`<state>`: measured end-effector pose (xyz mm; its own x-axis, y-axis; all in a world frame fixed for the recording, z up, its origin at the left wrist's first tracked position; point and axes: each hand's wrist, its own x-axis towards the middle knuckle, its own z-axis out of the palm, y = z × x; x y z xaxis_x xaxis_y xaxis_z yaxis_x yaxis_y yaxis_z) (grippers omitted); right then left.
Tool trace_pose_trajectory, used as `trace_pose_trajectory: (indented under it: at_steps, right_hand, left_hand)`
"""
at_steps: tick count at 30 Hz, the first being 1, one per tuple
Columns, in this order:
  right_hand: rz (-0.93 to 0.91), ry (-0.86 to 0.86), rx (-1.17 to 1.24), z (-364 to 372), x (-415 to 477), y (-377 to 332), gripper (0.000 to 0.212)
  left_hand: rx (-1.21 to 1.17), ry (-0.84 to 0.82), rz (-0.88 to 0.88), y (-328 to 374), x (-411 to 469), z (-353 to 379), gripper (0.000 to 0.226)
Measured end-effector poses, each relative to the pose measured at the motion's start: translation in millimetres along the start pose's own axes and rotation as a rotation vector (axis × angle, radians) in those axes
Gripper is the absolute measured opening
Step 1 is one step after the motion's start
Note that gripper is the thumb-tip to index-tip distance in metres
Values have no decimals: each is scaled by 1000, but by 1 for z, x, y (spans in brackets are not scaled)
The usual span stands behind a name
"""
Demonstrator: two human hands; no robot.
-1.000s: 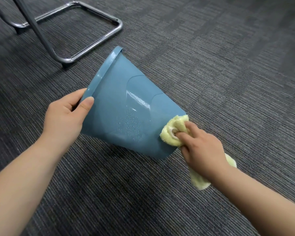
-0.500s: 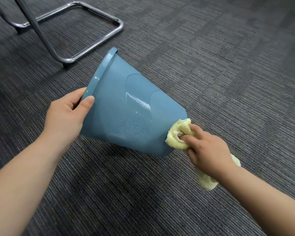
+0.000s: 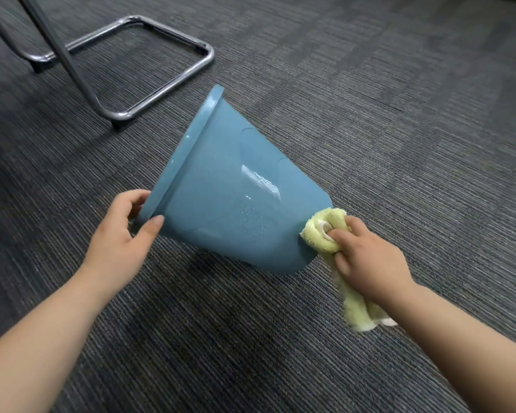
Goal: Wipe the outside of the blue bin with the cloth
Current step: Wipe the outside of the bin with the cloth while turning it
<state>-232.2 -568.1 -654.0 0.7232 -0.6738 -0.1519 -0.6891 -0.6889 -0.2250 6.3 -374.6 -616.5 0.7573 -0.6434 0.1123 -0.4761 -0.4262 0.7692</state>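
The blue bin point(image 3: 221, 186) lies tilted on its side over the carpet, rim up and to the left, base down and to the right. Water droplets and a shiny wet patch show on its outer wall. My left hand point(image 3: 122, 242) grips the rim at its lower end, thumb on the outside. My right hand point(image 3: 367, 260) is closed around a bunched yellow-green cloth point(image 3: 325, 231), which presses against the bin's base edge. The cloth's loose end hangs below my wrist.
Dark grey striped carpet point(image 3: 399, 129) covers the whole floor. A chrome tubular chair base point(image 3: 167, 81) with a slanted leg stands at the upper left, a short way behind the bin's rim.
My right hand slid the cloth to the right along the wall to the base edge. The bin is tipped a little more, and my left hand's grip on the rim is unchanged.
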Motion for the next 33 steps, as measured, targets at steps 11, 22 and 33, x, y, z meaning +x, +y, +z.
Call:
trace_pose_trajectory:
  at_steps: [11,22,33]
  right_hand:
    - [79,54,99,-8,1,12,30]
    - [36,272,382,-56,25,-7,26]
    - [-226,301,282,-89,19,-55,30]
  left_hand:
    - [-230,23,88,30,13,4,26]
    - [-262,-43,148,47,7,11,32]
    - [-184,-124,277,63,2,15,38]
